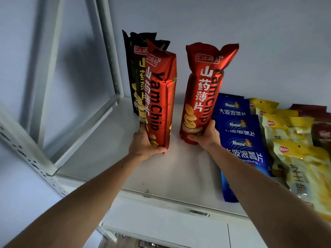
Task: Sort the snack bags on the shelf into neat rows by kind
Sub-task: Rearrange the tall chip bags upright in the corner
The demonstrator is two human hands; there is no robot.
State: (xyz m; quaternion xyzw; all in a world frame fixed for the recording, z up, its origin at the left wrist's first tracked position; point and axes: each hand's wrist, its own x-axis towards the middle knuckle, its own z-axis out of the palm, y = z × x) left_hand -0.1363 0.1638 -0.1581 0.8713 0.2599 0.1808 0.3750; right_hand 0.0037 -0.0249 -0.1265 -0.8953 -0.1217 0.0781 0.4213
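We grip one upright red yam chip bag (162, 97) near its base with our left hand (143, 143), pressed against the black yam chip bags (133, 72) behind it. Our right hand (206, 135) clasps a second red yam chip bag (204, 90), standing apart to the right on the shelf (179, 169); joining the pair likely means sliding it leftward.

A: The 2 yam chip bags, left (159, 104) and right (204, 92), are red with black-and-white lettering and pictured yellow chips.

B: Behind them is a black bag (133, 68); the potato chip bags (240, 133) are blue, the next row (293, 140) is yellow, and the shelf (179, 169) is white.
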